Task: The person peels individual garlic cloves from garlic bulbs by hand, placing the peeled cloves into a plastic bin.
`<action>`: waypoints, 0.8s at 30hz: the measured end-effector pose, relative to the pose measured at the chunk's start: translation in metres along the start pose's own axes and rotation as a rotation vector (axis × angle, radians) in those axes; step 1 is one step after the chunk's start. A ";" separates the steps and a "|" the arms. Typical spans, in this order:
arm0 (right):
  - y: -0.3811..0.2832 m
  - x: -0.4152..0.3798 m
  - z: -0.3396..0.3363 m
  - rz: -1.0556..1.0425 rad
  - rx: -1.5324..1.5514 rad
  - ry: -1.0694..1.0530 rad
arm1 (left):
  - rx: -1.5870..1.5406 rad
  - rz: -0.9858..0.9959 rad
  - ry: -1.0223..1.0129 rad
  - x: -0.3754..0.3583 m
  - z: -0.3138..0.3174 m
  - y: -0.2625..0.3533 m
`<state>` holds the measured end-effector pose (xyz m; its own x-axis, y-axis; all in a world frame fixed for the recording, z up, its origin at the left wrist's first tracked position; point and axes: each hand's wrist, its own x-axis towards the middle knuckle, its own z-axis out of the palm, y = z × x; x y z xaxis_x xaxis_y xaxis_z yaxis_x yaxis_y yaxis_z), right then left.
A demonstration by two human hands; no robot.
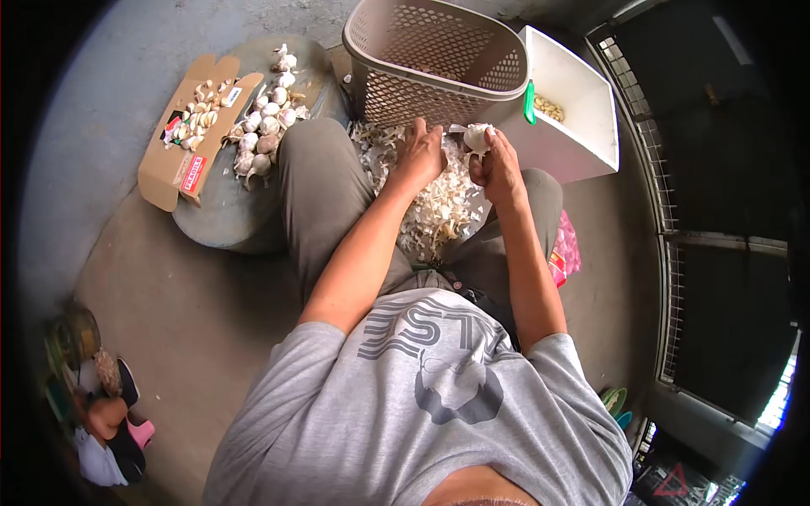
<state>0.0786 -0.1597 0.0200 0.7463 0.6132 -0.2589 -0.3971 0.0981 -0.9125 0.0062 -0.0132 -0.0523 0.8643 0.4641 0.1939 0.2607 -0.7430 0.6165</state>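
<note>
A whole garlic bulb (477, 137) with its stem pointing left is in my right hand (499, 169), whose fingers and thumb are closed round it. My left hand (419, 155) is a short way left of the bulb, fingers curled in; what it holds, if anything, is hidden. Below both hands lies a heap of papery garlic skins (439, 207) between my knees. Several unpeeled garlic bulbs (268, 126) sit in a pile on a round grey surface (232, 223) to the left. Beside them, an opened cardboard box (158, 173) holds loose garlic cloves (198, 114).
A brown perforated plastic basket (422, 97) stands just ahead of my hands. Right of it, a white foam box (582, 139) contains pale cloves (548, 108), with a green handle (529, 103) at its rim. Another person (110, 417) appears at lower left.
</note>
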 end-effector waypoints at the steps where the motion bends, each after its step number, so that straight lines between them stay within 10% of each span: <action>1: 0.000 0.001 -0.003 0.008 0.003 0.004 | 0.051 0.051 0.076 -0.003 -0.002 0.003; 13: 0.012 0.016 0.010 -0.008 -0.185 -0.006 | -0.952 -0.219 -0.034 0.018 -0.017 0.014; 24: 0.005 0.014 0.014 -0.089 -0.285 0.083 | -0.766 -0.263 0.066 0.025 0.013 -0.004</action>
<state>0.0797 -0.1393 0.0161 0.8170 0.5451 -0.1882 -0.1713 -0.0823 -0.9818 0.0326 -0.0049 -0.0601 0.7826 0.6225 -0.0005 0.0643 -0.0801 0.9947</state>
